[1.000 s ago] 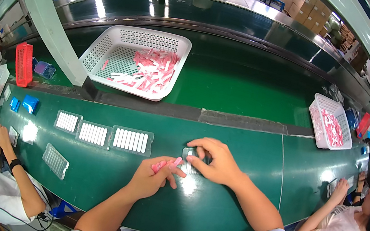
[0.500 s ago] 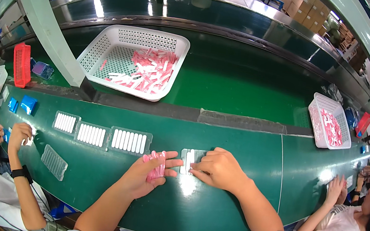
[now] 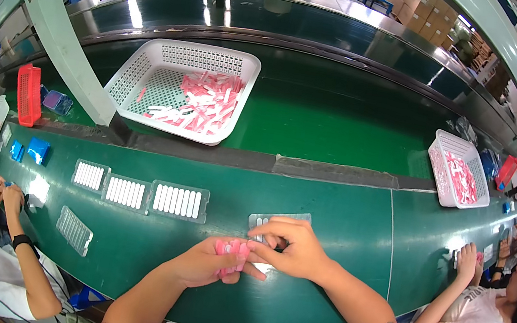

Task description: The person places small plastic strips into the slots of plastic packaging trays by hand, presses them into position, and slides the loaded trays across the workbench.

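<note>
My left hand (image 3: pixel 205 263) is closed around a bundle of small pink-and-white strips (image 3: pixel 231 256), held above the green work surface. My right hand (image 3: pixel 295 248) meets it, its thumb and fingers pinched together beside the bundle; what they grip, if anything, is hidden. Just beyond the right hand lies a clear slotted tray (image 3: pixel 266 218), mostly covered by that hand, with a white strip showing at its left end. To the left, a row of three clear trays (image 3: pixel 204 206) holds white strips side by side. Nearer me lies another clear slotted tray (image 3: pixel 74 231) with no strips in it.
A large white basket (image 3: pixel 214 54) of loose pink-and-white strips stands beyond a dark ledge (image 3: pixel 219 154); a smaller white basket (image 3: pixel 437 166) is at right. A metal post (image 3: pixel 65 36) rises at left, near a red basket (image 3: pixel 29 95) and blue packs (image 3: pixel 38 150). Co-workers sit on both sides.
My right hand has left the strips in the clear tray and come nearer, toward my left hand. My left hand has moved slightly right and closed more around its bundle.
</note>
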{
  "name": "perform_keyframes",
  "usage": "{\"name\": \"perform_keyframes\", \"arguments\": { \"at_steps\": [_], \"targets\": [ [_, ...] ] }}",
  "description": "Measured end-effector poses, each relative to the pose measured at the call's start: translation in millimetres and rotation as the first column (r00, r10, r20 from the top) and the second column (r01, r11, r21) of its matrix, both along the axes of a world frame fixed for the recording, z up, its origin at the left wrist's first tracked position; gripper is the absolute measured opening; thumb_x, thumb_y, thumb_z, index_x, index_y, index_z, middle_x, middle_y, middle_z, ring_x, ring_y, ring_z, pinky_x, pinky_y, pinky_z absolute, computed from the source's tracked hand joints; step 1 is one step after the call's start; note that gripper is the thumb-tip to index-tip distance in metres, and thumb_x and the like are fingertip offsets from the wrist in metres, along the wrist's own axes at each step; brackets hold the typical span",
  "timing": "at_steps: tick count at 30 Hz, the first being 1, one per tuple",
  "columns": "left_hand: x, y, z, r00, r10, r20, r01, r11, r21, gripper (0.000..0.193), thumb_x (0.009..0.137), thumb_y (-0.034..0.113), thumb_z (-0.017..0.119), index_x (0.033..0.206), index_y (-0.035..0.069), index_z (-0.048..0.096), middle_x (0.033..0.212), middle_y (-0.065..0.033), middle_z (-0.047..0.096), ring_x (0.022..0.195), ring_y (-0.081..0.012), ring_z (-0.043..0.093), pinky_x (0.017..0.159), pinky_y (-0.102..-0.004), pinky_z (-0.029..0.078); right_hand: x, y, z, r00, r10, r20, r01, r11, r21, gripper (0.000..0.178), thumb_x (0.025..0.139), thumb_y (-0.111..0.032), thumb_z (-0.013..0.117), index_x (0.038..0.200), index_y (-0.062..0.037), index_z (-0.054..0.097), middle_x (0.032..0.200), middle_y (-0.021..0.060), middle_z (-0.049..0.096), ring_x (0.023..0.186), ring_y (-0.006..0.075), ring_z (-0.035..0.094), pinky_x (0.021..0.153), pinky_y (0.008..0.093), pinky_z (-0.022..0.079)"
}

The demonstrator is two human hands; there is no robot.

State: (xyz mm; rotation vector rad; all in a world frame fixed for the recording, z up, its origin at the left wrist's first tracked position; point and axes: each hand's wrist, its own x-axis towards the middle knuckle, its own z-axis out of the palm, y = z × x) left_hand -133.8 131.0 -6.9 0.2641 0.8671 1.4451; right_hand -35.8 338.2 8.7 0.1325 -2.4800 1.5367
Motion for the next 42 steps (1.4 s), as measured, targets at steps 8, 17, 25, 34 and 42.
{"name": "perform_keyframes", "arguments": {
  "at_steps": [8,17,25,34,42],
  "targets": [
    [-3.0,-3.2,-6.2,0.992,0.124,0.026,-0.123,0.991,-0.043,0.049,0.104,0.014,0.059,0.147,-0.004,0.044,0.135,-0.0196,0.062,0.108,-0.0274,0.069,0.064,-0.0245,0.044,-0.9,51.4,5.3,0.959,0.003,0.284,0.140,0.865,-0.483,0.003,0.091,-0.001,0.070,0.089,0.0014,0.072,0.079,0.0095,0.074,0.062,0.0057,0.062,0.049,0.0199,0.046],
    [-3.5,0.4,-3.6,0.988,0.149,0.033,-0.147,0.987,-0.067,0.051,0.104,0.009,0.056,0.150,-0.005,0.038,0.140,-0.0198,0.058,0.115,-0.0263,0.064,0.063,-0.0225,0.043,-9.6,49.2,9.3,0.933,-0.028,0.360,0.026,1.000,0.011,0.011,0.085,-0.011,0.076,0.087,-0.0030,0.069,0.064,0.0050,0.066,0.057,0.0123,0.060,0.055,0.0289,0.047],
    [-4.2,-1.3,-4.8,0.987,0.153,0.040,-0.150,0.987,-0.059,0.053,0.105,0.016,0.058,0.151,-0.004,0.038,0.140,-0.0187,0.058,0.115,-0.0254,0.064,0.064,-0.0226,0.042,-12.2,45.0,-13.2,0.998,0.021,-0.061,0.012,0.868,0.496,0.024,0.088,-0.024,0.075,0.107,-0.0096,0.071,0.082,0.0051,0.062,0.082,0.0266,0.061,0.081,0.0401,0.045],
    [-0.9,-2.6,-6.7,0.998,0.053,-0.016,-0.053,0.997,-0.064,0.047,0.105,0.017,0.058,0.145,-0.005,0.046,0.138,-0.0190,0.060,0.115,-0.0278,0.067,0.060,-0.0230,0.041,-4.7,10.4,15.6,0.998,0.058,-0.018,-0.053,0.976,0.210,0.023,0.088,-0.026,0.075,0.104,-0.0103,0.072,0.076,0.0013,0.056,0.075,0.0184,0.057,0.079,0.0333,0.039],
    [-1.9,-3.5,-11.0,0.999,0.012,-0.040,-0.015,0.998,-0.064,0.041,0.105,0.016,0.059,0.139,-0.005,0.051,0.135,-0.0194,0.062,0.114,-0.0278,0.068,0.062,-0.0237,0.042,-5.6,37.2,6.8,0.973,-0.080,0.215,0.182,0.841,-0.510,0.008,0.094,-0.007,0.071,0.094,0.0012,0.073,0.073,-0.0008,0.068,0.062,-0.0001,0.054,0.053,0.0185,0.040]
  ]
}}
